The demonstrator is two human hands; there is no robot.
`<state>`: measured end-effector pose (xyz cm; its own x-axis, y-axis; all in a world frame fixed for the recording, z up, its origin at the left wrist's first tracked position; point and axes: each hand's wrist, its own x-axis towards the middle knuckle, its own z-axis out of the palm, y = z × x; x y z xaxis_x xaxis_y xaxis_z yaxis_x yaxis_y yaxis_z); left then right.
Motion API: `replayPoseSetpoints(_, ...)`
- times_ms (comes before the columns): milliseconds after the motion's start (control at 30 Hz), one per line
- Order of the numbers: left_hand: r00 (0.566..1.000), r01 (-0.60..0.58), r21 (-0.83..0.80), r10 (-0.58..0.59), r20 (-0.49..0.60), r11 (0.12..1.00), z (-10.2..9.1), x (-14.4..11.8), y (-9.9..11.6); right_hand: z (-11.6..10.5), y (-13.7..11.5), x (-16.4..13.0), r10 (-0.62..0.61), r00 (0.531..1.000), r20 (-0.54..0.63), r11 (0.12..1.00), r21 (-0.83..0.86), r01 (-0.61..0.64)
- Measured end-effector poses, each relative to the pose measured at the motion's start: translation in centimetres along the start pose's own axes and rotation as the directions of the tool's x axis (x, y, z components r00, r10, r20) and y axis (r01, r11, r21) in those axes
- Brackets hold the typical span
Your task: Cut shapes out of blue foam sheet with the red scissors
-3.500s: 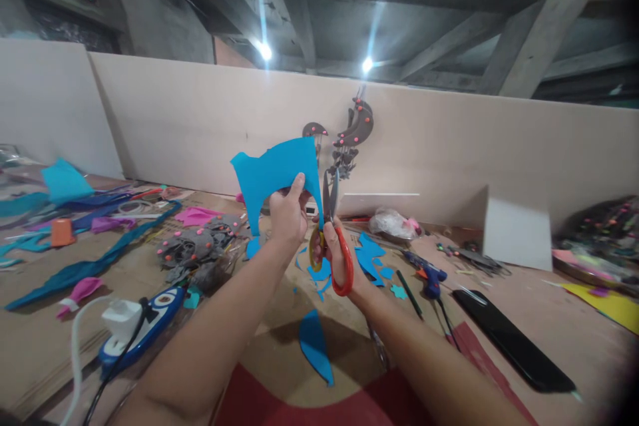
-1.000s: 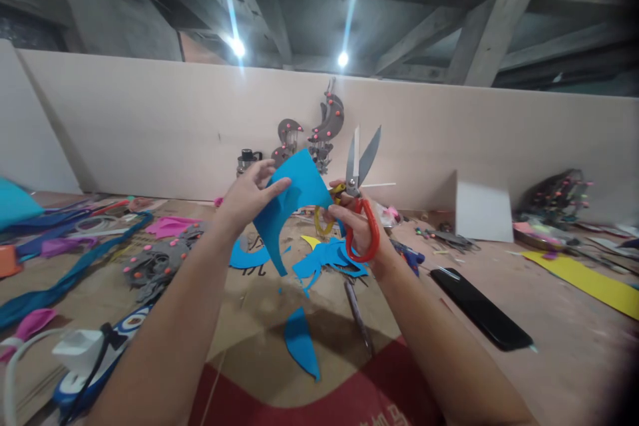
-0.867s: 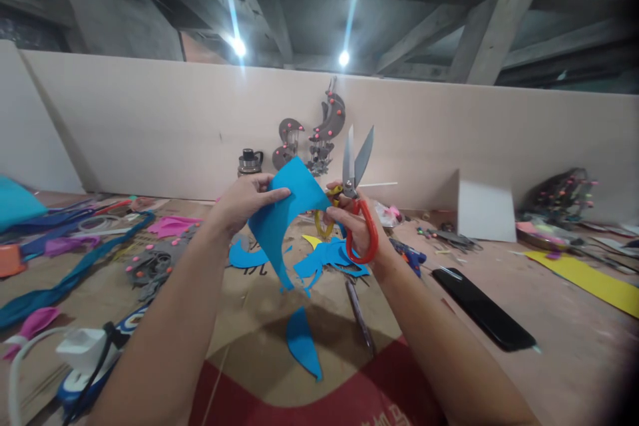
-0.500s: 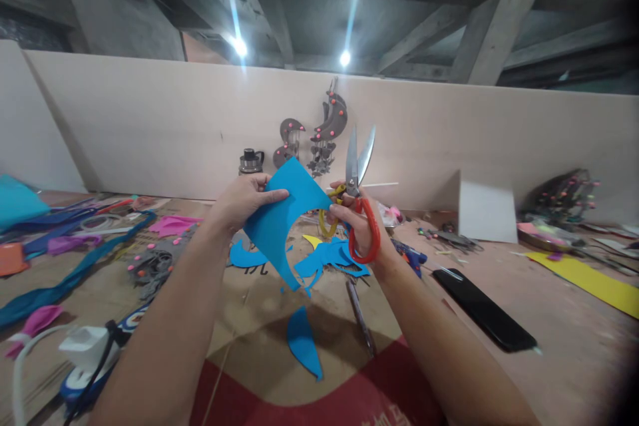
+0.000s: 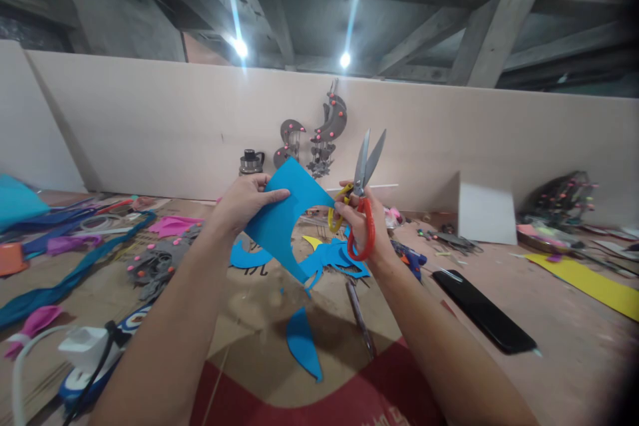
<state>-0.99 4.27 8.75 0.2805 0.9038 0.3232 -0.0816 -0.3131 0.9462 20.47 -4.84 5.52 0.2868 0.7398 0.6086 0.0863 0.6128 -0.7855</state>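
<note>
Apparently mid-trim, left fingers (image 5: 274,196) pinch a blue, curve-edged, felt-like sheet (image 5: 279,223) and right fingers (image 5: 350,213) curl round red-and-yellow-handled steel scissors (image 5: 359,186), whose parted blades (image 5: 375,155) likely need turning toward nine o'clock.

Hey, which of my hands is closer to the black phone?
Right. Your right hand, holding the scissors, is above and left of the phone; your left hand, holding the blue sheet, is farther left.
</note>
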Motion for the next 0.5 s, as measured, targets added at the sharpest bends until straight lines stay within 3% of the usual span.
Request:
replayPoseSetpoints(167,1.000,-0.003,0.002,0.003,0.026,1.000,0.1,-0.2,0.2,0.1,-0.2,-0.1,-0.013,1.000,-0.008,1.000,-0.015,0.013)
replayPoseSetpoints(333,0.998,0.000,0.090,-0.006,0.069,0.996,-0.2,-0.6,1.0,0.4,-1.0,0.0,-0.103,0.993,-0.062,0.978,-0.186,0.090)
replayPoseSetpoints(500,0.994,-0.043,0.067,0.050,-0.101,0.997,-0.8,0.2,0.5,0.1,-1.4,-0.1,-0.206,0.976,-0.073,0.939,-0.294,0.177)
